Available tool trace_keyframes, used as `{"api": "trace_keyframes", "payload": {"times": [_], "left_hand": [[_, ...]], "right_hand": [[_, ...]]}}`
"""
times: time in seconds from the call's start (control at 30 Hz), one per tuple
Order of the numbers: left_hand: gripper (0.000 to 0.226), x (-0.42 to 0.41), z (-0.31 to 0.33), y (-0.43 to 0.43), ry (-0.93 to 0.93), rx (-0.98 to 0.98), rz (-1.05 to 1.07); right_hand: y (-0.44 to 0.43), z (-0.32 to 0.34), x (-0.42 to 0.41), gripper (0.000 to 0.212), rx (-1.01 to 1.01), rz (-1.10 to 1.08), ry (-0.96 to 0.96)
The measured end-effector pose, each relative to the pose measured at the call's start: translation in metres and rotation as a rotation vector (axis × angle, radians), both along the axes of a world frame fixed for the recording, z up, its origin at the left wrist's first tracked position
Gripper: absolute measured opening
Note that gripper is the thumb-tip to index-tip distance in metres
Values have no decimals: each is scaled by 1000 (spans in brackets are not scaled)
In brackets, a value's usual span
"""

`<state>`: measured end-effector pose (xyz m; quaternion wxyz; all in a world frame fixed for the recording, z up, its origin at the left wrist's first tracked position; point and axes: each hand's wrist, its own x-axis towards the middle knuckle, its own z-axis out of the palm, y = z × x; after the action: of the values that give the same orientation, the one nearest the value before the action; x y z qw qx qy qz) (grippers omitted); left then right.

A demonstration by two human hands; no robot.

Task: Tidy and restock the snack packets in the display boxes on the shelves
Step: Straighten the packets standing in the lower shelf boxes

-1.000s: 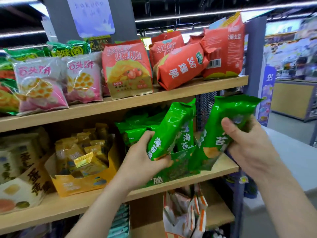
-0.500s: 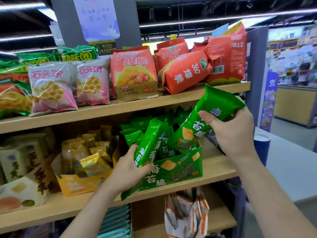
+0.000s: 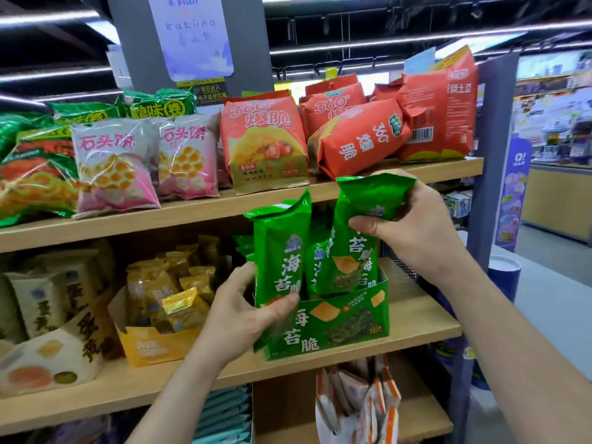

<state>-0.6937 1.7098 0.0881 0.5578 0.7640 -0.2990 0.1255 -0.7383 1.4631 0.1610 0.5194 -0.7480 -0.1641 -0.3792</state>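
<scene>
Left hand (image 3: 243, 310) fingers grasp green packet (image 3: 282, 251); right hand (image 3: 416, 232) fingers grasp second packet (image 3: 358, 238) over green box (image 3: 349, 322)

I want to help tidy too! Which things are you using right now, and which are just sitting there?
In the job: left hand holding left packet; right hand holding right packet; green box on the middle shelf.
Just sitting: red bags, pink bags, yellow box, poster.
</scene>
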Motion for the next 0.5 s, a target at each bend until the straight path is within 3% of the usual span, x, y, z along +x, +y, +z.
{"api": "trace_keyframes", "payload": {"times": [0.1,0.23,0.33,0.5], "left_hand": [[41,-4,10,-1,-66,-21,40],[43,-2,13,-8,137,141,192],[27,15,7,-11,29,45,133],[29,34,14,-13,32,291,109]], "right_hand": [[4,2,0,46,38,16,-25],[4,-11,3,44,51,26,0],[-3,-17,3,43,49,14,5],[-15,-13,5,44,4,-21,27]]}}
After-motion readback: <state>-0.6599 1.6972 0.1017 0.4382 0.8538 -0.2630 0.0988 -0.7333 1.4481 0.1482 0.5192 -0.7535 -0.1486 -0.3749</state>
